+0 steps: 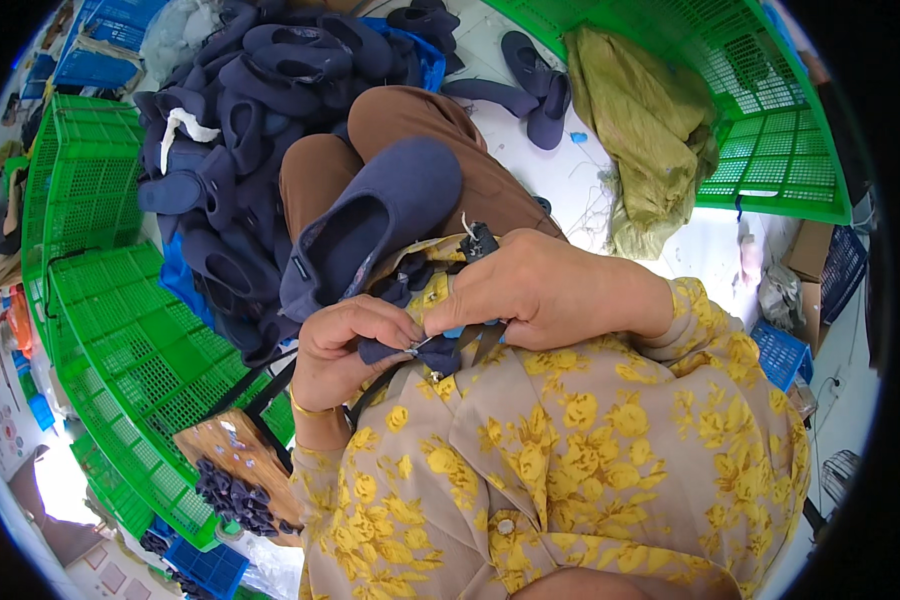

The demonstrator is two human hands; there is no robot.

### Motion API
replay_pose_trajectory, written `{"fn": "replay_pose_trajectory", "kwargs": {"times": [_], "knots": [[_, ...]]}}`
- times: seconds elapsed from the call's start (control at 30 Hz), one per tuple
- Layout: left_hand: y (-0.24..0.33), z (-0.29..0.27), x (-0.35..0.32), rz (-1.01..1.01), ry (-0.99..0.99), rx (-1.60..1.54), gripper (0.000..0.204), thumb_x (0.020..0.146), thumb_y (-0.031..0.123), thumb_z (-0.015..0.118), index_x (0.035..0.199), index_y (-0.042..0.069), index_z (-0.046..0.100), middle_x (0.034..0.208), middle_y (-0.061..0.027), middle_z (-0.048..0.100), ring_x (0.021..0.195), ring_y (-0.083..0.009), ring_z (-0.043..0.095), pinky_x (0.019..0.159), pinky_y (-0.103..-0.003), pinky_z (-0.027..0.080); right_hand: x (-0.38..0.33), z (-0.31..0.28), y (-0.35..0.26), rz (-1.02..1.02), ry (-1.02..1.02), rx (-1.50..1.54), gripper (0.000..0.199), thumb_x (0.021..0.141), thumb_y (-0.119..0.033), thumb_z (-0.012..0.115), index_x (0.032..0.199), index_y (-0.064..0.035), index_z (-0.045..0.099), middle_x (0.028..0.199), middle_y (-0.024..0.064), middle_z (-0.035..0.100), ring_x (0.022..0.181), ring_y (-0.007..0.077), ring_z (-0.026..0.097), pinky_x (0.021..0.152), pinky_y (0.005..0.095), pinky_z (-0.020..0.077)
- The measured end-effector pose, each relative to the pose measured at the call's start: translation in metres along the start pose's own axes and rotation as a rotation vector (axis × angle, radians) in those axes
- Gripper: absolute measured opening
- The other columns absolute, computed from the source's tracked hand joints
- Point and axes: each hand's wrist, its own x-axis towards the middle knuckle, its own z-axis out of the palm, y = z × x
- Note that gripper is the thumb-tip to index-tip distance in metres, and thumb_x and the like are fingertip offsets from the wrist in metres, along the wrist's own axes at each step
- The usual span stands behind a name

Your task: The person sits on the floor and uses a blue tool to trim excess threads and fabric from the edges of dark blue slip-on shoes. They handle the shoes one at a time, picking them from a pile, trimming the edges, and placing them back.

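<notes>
My left hand (335, 350) is closed, pinching a small navy fabric bow (436, 356) in front of my chest. A thin, shiny sliver shows at the bow's middle; whether it is a needle or thread I cannot tell. Beside it my right hand (540, 290) is closed too, thumb and fingertips pressed together close to the bow. What those fingertips grip is hidden. Just beyond both hands, a navy slipper (410, 185) rests across my lap with its opening toward me. A dark bundle with a white thread end (478, 242) pokes up behind my right hand.
A big heap of navy slippers (260, 110) lies to the far left. Green plastic crates (120, 320) stand at the left, and another green crate (770, 130) at the far right beside an olive sack (640, 120). A wooden board (235, 450) with small navy pieces is at my left.
</notes>
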Motion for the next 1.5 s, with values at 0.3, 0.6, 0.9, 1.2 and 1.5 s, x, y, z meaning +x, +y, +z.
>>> {"fn": "replay_pose_trajectory", "kwargs": {"times": [0.3,0.6,0.9,1.2,1.5], "knots": [[-0.004,0.002,0.000,-0.011,-0.001,-0.056,0.010,0.078,-0.004,0.072,0.084,0.000,0.066,0.089,-0.0132,0.068,0.083,-0.0211,0.067,0.077,-0.030,0.054,0.001,-0.007,-0.010,0.016,-0.087,-0.051,0.036,0.070,0.002,0.060,0.104,-0.0070,0.066,0.085,0.0106,0.066,0.082,0.0311,0.064,0.067,0.0403,0.0511],[-0.005,0.003,0.001,-0.020,-0.011,-0.094,0.009,0.079,-0.003,0.071,0.085,0.000,0.066,0.089,-0.0137,0.068,0.083,-0.0213,0.067,0.076,-0.030,0.054,0.000,-0.008,-0.012,0.031,-0.122,-0.080,0.032,0.070,0.001,0.059,0.100,-0.0063,0.066,0.083,0.0122,0.066,0.081,0.0320,0.064,0.067,0.0413,0.0496],[-0.008,0.004,0.000,-0.016,-0.013,-0.143,0.009,0.079,-0.001,0.073,0.084,-0.001,0.066,0.088,-0.0144,0.068,0.083,-0.0219,0.067,0.076,-0.031,0.054,0.003,-0.004,-0.008,0.051,-0.100,-0.021,0.032,0.070,0.001,0.059,0.099,-0.0079,0.066,0.084,0.0122,0.066,0.083,0.0328,0.063,0.070,0.0417,0.0488],[-0.020,0.012,-0.006,-0.130,0.072,-0.293,0.015,0.074,-0.002,0.077,0.083,-0.001,0.065,0.089,-0.0120,0.068,0.082,-0.0194,0.066,0.078,-0.029,0.053,0.000,0.004,0.003,0.095,-0.074,0.107,0.041,0.068,0.007,0.058,0.106,-0.0074,0.065,0.095,0.0116,0.068,0.089,0.0319,0.064,0.074,0.0390,0.0501],[-0.028,0.013,-0.012,-0.243,0.117,-0.324,0.020,0.072,-0.008,0.075,0.087,0.000,0.063,0.089,-0.0084,0.068,0.082,-0.0153,0.065,0.078,-0.026,0.053,-0.005,0.019,0.015,0.094,-0.006,0.126,0.043,0.067,0.008,0.058,0.106,-0.0097,0.065,0.094,0.0101,0.068,0.087,0.0315,0.064,0.073,0.0377,0.0506]]}}
